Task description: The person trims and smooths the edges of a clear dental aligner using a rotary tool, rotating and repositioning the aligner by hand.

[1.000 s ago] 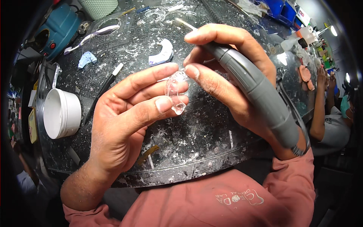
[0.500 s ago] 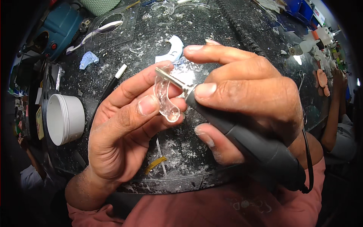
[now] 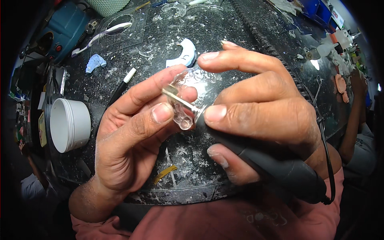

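Right hand [image 3: 272, 106] curled around handpiece [image 3: 282, 166]

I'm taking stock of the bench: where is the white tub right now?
In the head view, the white tub is toward the left side, left of the person's left hand, with part of the black, white-tipped pen between them.

At centre, the shell [image 3: 185, 121] looks glossy plastic, the bit [image 3: 181, 101] shiny metal; lower right, the handpiece [image 3: 276, 163] looks matt; left, the tub [image 3: 80, 126] smooth plastic.
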Tool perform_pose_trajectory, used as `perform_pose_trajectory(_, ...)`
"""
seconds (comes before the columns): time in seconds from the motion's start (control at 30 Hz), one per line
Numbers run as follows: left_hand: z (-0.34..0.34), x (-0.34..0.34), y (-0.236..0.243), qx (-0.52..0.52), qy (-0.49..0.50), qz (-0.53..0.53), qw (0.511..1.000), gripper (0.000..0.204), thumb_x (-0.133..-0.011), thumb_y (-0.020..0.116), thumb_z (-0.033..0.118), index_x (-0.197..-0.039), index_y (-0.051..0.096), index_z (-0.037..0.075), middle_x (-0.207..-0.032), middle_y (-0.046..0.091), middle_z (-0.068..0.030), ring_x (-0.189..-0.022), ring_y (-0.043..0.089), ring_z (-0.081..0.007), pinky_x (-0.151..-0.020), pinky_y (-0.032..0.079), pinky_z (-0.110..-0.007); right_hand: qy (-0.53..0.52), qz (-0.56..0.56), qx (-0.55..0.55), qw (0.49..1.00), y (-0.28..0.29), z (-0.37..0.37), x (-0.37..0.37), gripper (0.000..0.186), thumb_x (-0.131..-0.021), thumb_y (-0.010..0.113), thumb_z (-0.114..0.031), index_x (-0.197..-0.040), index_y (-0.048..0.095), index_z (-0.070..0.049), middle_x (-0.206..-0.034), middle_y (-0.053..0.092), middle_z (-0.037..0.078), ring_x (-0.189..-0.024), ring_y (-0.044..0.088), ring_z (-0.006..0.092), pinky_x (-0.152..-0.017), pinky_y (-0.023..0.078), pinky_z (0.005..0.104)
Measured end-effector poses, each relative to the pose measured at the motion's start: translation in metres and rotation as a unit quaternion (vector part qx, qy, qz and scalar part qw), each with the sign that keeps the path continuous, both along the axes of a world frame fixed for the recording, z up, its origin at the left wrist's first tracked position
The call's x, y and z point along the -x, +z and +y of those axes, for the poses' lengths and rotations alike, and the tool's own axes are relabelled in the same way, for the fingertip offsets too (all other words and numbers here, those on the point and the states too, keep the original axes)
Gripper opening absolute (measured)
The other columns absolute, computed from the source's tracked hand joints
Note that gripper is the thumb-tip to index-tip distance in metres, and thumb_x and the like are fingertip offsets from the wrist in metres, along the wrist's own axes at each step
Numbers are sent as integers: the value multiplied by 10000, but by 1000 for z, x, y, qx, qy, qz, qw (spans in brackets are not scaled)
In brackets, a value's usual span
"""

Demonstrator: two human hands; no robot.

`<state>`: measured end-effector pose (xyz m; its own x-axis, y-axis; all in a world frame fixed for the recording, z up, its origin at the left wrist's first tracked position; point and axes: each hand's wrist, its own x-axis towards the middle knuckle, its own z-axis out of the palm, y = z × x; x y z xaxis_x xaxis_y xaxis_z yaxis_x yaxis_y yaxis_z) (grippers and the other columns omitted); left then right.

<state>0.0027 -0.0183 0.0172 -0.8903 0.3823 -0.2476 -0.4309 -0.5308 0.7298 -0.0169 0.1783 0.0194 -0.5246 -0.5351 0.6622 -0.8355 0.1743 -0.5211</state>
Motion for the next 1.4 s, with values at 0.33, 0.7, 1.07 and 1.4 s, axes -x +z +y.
perform_pose_trajectory(0.33, -1, -1, 0, 37, 14, 36, 999, 467, -797, 502, 22, -1240, 363, -27, -1090, 538, -144, -1030, 527, -187, -897, 434, -312, 11, 43, 5, 999, -4, 0, 7, 360, -693, 675, -123, -976, 472, -32, -840, 554, 129, -951, 545, 348, -906, 355, 500)
perform_pose_trajectory(0.7, 2, 0, 0, 91, 33, 101, 990, 457, -786, 524, 5, -1219, 386, -43, -1092, 532, -162, -1000, 538, -191, -864, 462, -301, -5, 6, 21, 1000, -3, -1, 0, 367, -696, 676, -133, -1002, 485, -61, -844, 555, 111, -991, 530, 349, -939, 314, 510)
perform_pose_trajectory(1.07, 1, -1, -5, 168, 87, 206, 960, 413, -769, 539, -14, -1170, 450, -55, -1087, 542, -171, -974, 540, -216, -886, 413, -337, 23, -37, -46, 998, 9, 3, -2, 365, -691, 664, -126, -1003, 485, -67, -835, 554, 106, -1014, 516, 396, -966, 243, 553)
perform_pose_trajectory(1.4, -2, -1, -8, 221, 103, 282, 928, 423, -759, 528, -34, -1172, 442, -61, -1172, 490, -191, -1058, 509, -242, -923, 394, -366, 33, -35, -20, 999, 5, 2, 2, 354, -699, 662, -160, -996, 491, -73, -834, 547, 94, -1017, 518, 393, -973, 216, 567)
